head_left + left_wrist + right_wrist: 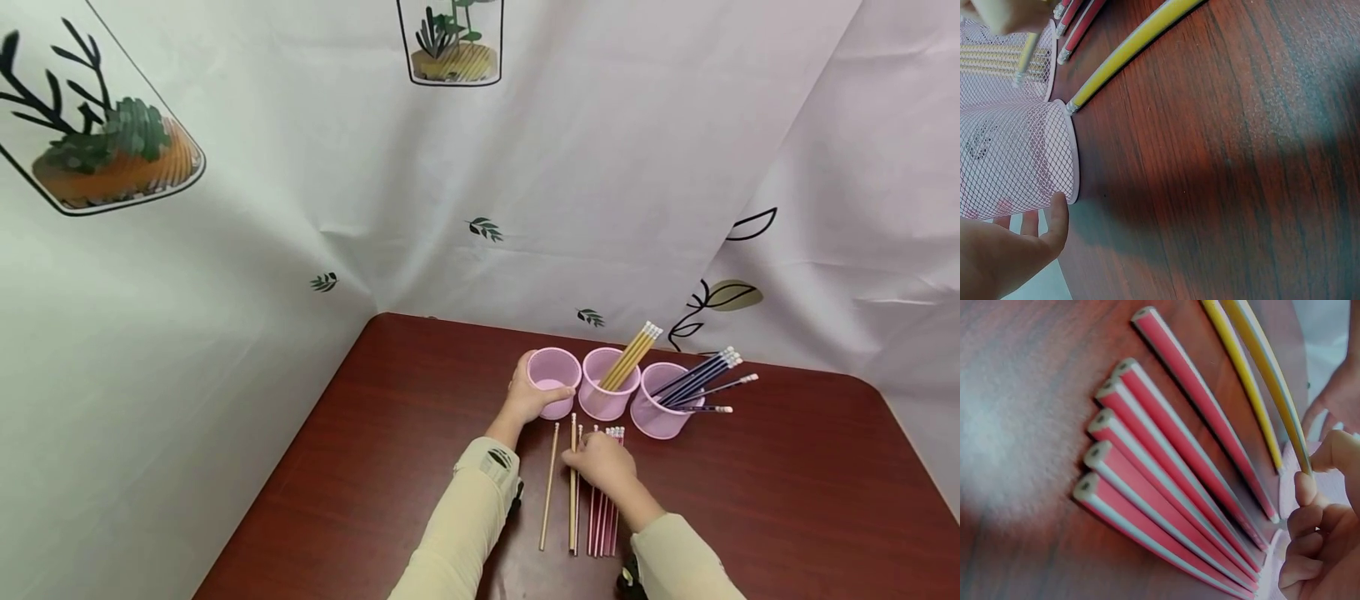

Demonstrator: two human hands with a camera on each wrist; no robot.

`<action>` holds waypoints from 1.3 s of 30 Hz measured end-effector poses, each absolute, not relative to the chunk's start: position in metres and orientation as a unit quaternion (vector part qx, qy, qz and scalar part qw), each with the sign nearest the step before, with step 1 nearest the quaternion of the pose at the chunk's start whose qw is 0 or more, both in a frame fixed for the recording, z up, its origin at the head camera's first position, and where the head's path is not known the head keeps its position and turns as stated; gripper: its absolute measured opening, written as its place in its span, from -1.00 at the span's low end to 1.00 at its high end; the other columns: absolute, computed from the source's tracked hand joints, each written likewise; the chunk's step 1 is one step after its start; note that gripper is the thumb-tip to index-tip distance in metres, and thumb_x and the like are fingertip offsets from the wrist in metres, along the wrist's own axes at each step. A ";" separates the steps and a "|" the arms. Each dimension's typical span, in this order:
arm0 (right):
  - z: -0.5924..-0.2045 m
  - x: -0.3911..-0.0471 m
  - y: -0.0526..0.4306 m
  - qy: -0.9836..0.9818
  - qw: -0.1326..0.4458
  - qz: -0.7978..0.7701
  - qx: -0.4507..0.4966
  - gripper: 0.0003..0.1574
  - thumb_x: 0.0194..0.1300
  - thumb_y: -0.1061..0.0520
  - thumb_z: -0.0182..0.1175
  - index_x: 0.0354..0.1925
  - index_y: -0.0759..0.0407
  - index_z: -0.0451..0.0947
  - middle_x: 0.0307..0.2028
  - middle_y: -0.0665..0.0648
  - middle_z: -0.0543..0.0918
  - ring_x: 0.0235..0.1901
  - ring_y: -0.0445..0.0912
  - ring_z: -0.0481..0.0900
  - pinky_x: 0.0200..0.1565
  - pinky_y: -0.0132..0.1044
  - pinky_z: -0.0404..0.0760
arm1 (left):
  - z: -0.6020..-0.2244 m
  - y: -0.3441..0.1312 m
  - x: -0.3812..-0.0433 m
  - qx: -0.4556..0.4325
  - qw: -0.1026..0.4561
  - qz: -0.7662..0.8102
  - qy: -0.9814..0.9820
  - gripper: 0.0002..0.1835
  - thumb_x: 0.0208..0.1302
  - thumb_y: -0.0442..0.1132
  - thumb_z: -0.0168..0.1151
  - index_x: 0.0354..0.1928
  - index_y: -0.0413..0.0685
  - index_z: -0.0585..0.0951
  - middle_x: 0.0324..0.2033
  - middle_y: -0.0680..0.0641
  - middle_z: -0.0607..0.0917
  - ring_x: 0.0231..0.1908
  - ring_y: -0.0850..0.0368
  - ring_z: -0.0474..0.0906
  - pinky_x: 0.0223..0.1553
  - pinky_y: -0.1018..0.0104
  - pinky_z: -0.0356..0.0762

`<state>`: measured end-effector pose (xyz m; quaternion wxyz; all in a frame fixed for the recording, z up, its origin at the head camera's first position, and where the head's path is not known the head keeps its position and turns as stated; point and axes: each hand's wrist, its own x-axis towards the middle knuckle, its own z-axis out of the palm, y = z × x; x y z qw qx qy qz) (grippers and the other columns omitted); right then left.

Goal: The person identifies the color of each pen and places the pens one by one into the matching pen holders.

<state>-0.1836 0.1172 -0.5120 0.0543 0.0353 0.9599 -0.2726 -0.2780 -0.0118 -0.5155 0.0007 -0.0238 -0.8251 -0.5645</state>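
Dark wooden table (787, 500) — plant-printed white curtain (300, 167) behind.

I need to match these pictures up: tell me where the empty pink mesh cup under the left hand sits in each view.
Head: empty pink mesh cup, leftmost of three, in the left hand.
Left wrist: left edge, above the thumb.
Right wrist: not clearly in view.
Shared landmark: yellow pencil on the table.

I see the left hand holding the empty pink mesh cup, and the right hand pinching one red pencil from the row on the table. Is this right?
Not quite. The right hand pinches a yellow pencil, not a red one; the right wrist view shows it. The red pencils lie untouched on the table. The left hand does hold the empty pink mesh cup.
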 end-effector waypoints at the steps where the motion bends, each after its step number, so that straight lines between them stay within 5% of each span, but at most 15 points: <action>1: -0.510 -0.184 0.118 0.959 0.052 -0.275 0.037 -0.67 -0.14 -0.01 0.21 -0.78 0.04 0.30 -0.78 -0.07 0.33 -0.70 -0.13 0.30 -0.64 -0.23 0.26 | -0.516 -0.012 -0.278 -0.023 0.001 -0.565 -0.825 0.00 -0.30 -0.09 0.59 0.27 0.05 0.26 0.07 -0.11 0.49 0.08 -0.14 0.34 0.08 0.02 0.26; 24: -0.461 -0.198 0.154 0.911 -0.130 -0.387 0.052 -0.81 -0.07 0.14 0.18 -0.64 0.08 0.34 -0.69 -0.01 0.35 -0.61 -0.10 0.30 -0.57 -0.29 0.22 | -0.517 -0.014 -0.278 -0.032 0.018 -0.585 -0.810 -0.03 -0.33 -0.17 0.60 0.24 0.01 0.30 0.03 -0.11 0.52 0.03 -0.08 0.39 0.05 0.09 0.30; 39: -0.433 -0.212 0.163 0.885 -0.200 -0.415 0.068 -0.88 0.01 0.18 0.16 -0.38 0.16 0.50 -0.57 0.03 0.54 -0.58 -0.16 0.40 -0.51 -0.33 0.34 | -0.519 -0.011 -0.279 -0.025 0.018 -0.577 -0.816 -0.03 -0.33 -0.13 0.60 0.24 0.05 0.31 0.02 -0.06 0.51 0.02 -0.04 0.37 0.05 0.08 0.30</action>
